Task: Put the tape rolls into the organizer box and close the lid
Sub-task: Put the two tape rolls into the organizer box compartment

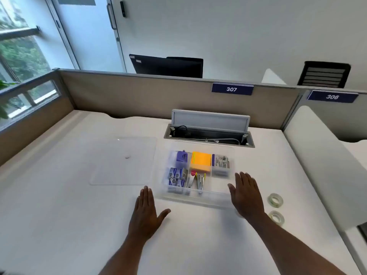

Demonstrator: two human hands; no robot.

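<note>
white desk (59,215) in an office cubicle. two clear tape rolls (275,199) sit on the desk right of the open organizer box (222,197), well outside it. the clear lid (127,161) lies flat to its left. left hand (146,215) and right hand (247,195) are both spread flat, holding nothing, either side of the box.

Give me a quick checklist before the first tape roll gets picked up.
1. Box open: ok, lid lies flat to its left.
2. Tape rolls reachable: ok, far roll and near roll lie right of the right hand.
3. Hands free: ok, left hand is also flat and empty.
4. Free compartment: cannot tell, the near right corner looks empty but is blurred.
5. More rolls hidden under the right hand: cannot tell.
</note>
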